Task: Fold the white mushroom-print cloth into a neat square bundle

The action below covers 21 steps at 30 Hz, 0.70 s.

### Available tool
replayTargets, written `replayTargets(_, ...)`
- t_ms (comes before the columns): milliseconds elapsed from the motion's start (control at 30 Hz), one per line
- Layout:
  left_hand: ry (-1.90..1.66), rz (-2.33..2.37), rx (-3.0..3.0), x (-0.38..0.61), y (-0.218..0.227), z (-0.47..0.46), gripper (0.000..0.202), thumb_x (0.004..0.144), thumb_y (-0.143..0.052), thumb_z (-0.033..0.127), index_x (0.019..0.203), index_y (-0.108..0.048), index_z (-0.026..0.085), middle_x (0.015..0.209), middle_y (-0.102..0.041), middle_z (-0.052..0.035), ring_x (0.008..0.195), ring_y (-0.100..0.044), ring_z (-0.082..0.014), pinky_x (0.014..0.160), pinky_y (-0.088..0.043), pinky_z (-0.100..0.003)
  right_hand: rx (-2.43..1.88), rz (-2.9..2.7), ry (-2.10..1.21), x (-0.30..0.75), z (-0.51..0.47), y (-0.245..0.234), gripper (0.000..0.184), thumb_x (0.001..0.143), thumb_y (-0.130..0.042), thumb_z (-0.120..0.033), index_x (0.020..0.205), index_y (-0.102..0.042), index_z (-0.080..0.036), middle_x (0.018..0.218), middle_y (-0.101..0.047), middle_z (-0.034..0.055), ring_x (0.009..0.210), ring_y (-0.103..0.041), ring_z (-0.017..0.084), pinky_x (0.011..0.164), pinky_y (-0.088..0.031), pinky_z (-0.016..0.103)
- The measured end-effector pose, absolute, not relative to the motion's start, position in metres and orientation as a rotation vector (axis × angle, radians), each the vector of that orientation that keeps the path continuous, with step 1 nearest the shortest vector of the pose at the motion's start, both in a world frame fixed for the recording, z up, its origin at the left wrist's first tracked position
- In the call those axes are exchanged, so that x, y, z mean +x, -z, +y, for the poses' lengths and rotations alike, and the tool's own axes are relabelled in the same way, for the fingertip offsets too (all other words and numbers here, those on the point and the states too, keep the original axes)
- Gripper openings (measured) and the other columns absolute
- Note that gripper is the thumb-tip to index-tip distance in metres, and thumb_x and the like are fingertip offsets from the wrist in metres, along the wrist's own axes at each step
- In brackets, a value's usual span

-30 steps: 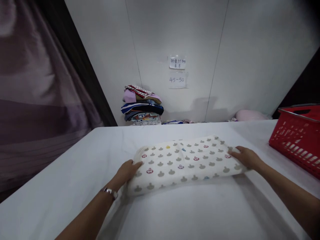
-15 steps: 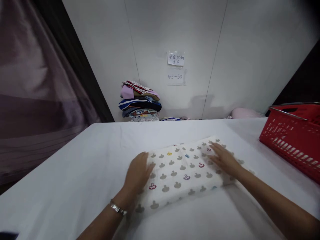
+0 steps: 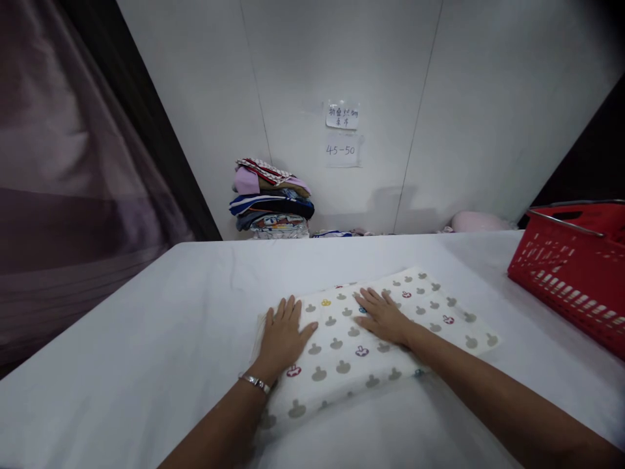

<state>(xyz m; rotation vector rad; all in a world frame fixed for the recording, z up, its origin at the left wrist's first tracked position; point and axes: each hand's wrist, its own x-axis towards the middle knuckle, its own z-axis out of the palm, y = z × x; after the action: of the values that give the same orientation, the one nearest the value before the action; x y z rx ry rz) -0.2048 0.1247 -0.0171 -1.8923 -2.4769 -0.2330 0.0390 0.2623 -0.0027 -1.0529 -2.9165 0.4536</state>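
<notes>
A folded white cloth [image 3: 430, 319] printed with grey and coloured shapes lies on the white table [image 3: 146, 339] in front of me. My left hand [image 3: 284, 337] lies flat on the cloth's left end, fingers stretched out, a silver bracelet on the wrist. My right hand [image 3: 384, 316] rests flat on the middle of the cloth, fingers spread. Neither hand holds anything.
A red plastic basket [image 3: 571, 273] stands at the table's right edge. Behind the table a stack of folded fabrics [image 3: 271, 207] leans against the white wall, with a pink bundle [image 3: 481, 222] further right. Two paper notes [image 3: 342, 133] hang on the wall. A purple curtain [image 3: 63, 176] fills the left.
Both hands have left the cloth's ends and slid inward onto its top; my right hand moved from the right edge to the middle. The cloth now lies flatter.
</notes>
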Motion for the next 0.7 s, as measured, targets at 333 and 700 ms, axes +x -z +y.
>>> replayTargets(333, 0.167, -2.453, -1.848, -0.202, 0.016, 0.126, 0.073, 0.084, -0.025, 0.062, 0.138, -0.034, 0.015, 0.147, -0.026, -0.0086, 0.136, -0.019, -0.0285, 0.109, -0.013, -0.050, -0.927, -2.939, -0.481, 0.017, 0.253, 0.006, 0.071, 0.086, -0.021, -0.065, 0.144, -0.022, -0.023, 0.151, -0.011, 0.0077, 0.138, -0.005, 0.024, 0.109, -0.002, 0.048)
replayTargets(700, 0.137, -2.482, -1.857, -0.202, 0.012, 0.128, 0.074, 0.082, -0.027, 0.062, 0.139, -0.033, 0.015, 0.148, -0.024, -0.0077, 0.137, -0.018, -0.0273, 0.110, -0.013, -0.049, -1.791, -2.572, -0.123, 0.135, 0.331, 0.010, 0.055, 0.092, -0.024, -0.048, 0.141, -0.029, -0.022, 0.150, -0.017, 0.0072, 0.137, -0.013, 0.025, 0.104, -0.016, 0.053)
